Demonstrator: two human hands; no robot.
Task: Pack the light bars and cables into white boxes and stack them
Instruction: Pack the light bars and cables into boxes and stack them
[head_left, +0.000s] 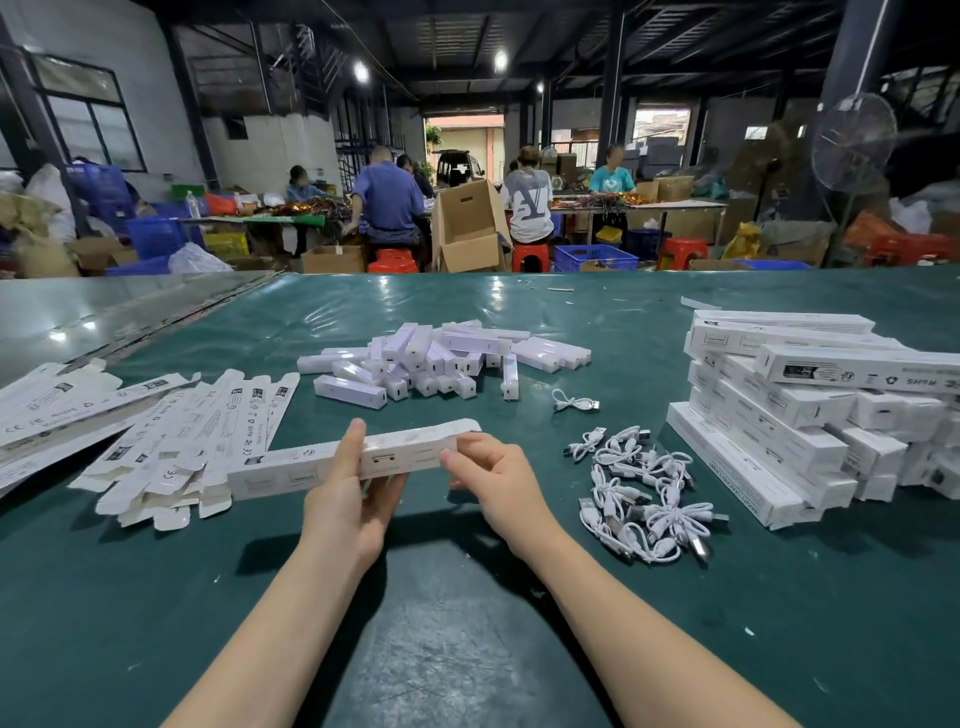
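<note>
The left hand (353, 496) grips the long white box (291, 467) at its middle; the right hand (491, 478) pinches its end; contents hidden. Right of that hand lie stacked closed boxes (779, 415).

white boxes (779, 415), green table (467, 623)

The green table (467, 623) carries flat cartons (208, 426), light bars (441, 358), cables (639, 493) and stacked boxes (795, 415).

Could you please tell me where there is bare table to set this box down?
Bare: the table at its near edge, and beyond the light bars. Crowded: flat cartons left, cables and packed boxes right.
</note>
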